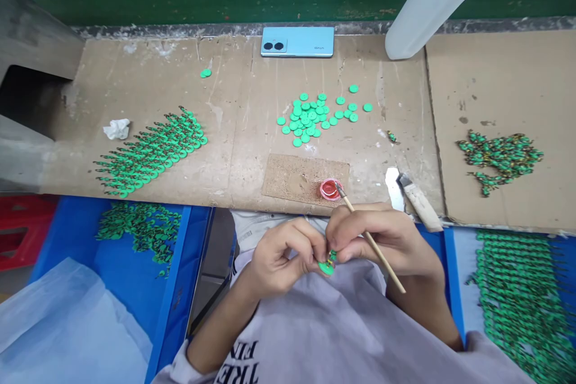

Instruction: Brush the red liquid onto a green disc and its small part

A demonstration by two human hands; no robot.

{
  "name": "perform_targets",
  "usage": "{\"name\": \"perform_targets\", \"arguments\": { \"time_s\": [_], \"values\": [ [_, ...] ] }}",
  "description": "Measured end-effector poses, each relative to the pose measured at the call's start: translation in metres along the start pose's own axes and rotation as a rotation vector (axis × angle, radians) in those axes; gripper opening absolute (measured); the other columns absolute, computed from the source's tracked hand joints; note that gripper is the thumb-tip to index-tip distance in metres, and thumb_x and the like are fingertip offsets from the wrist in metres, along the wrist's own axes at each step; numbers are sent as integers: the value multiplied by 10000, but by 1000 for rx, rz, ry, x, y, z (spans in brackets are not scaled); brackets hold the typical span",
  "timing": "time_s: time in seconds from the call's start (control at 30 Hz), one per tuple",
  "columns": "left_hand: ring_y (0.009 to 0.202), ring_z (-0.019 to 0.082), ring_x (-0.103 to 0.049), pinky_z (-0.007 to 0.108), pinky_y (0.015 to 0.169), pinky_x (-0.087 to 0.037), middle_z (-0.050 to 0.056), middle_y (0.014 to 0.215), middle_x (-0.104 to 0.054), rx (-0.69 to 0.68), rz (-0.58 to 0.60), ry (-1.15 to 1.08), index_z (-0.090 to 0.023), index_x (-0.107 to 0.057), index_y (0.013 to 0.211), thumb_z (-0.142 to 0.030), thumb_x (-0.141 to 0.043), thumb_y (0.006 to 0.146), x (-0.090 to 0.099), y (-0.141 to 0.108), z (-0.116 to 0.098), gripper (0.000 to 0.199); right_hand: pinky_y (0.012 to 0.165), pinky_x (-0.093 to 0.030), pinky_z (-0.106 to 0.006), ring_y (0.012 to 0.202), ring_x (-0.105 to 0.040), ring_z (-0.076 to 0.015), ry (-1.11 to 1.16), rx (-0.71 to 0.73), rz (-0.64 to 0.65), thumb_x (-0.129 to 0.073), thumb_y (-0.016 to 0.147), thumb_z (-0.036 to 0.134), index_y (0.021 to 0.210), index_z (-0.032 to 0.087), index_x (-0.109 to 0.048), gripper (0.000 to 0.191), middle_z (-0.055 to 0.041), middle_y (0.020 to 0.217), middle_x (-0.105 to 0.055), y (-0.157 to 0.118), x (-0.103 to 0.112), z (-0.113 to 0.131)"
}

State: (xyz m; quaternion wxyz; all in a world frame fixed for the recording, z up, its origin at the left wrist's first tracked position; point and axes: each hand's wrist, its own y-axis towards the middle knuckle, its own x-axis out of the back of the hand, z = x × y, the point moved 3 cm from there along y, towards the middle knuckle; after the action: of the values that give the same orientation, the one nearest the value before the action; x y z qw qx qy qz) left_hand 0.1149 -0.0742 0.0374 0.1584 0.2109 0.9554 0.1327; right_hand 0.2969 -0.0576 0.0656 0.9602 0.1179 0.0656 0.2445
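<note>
Close to my chest, my left hand (285, 258) pinches a small green disc (326, 269) between thumb and fingers. A tiny green-and-yellow piece (332, 255) stands against the disc, and the fingertips of my right hand (389, 240) close on its upper end. That same hand also holds a thin wooden paintbrush (375, 249), bristles pointing away from me. The brush tip is at the rim of a small round pot of red paint (331, 189), which sits on a cardboard scrap (292, 179). Fingers partly hide the piece.
Loose green discs (308, 117) lie mid-table; rows of assembled pieces (153, 153) stand left. Small green figures (501, 156) are heaped right. A knife (418, 201), phone (297, 42), crumpled tissue (117, 129) and white post (436, 6) are around. Blue trays (173, 294) flank me.
</note>
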Motion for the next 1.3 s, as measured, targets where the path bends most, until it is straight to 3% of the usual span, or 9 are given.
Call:
{"name": "perform_targets", "arguments": {
  "time_s": [0.17, 0.4, 0.8, 1.03, 1.3],
  "values": [
    [786, 152, -745, 256, 738, -639, 12, 829, -678, 39, -4, -63, -200, -569, 811, -242, -744, 1003, -2, 1, 2, 263, 690, -575, -236, 782, -720, -135, 32, 20, -5, -756, 1032, 292, 991, 217, -743, 87, -14, 871, -760, 0, 0, -4],
    [754, 141, -787, 238, 696, -669, 4, 908, -649, 47, 29, -241, -185, -558, 876, -171, -701, 1021, -6, 0, 6, 204, 678, -571, -229, 777, -714, -136, 25, 41, 19, -764, 1026, 274, 998, 202, -731, 84, -23, 869, -746, 0, 2, -4],
    [771, 151, -775, 265, 705, -661, 6, 909, -664, 105, 51, -308, -185, -586, 856, -177, -726, 1004, -6, 1, 8, 203, 670, -585, -249, 765, -719, -146, 34, 14, 28, -743, 1044, 312, 992, 218, -721, 110, -18, 845, -745, -1, 0, 0],
    [725, 123, -736, 203, 634, -600, 4, 870, -657, 56, 22, -182, -189, -536, 804, -143, -717, 997, -6, 1, 7, 268, 688, -594, -243, 764, -723, -140, 36, -7, 19, -752, 1038, 307, 997, 218, -725, 101, -14, 856, -750, -1, 0, -2],
    [710, 115, -721, 210, 632, -577, 8, 863, -656, 23, 7, -106, -186, -532, 759, -57, -632, 999, -5, 5, 2, 290, 638, -582, -251, 709, -695, -149, -1, -67, -103, -817, 986, 362, 963, 211, -725, 178, -14, 828, -716, -5, 2, -9]
  ]
}}
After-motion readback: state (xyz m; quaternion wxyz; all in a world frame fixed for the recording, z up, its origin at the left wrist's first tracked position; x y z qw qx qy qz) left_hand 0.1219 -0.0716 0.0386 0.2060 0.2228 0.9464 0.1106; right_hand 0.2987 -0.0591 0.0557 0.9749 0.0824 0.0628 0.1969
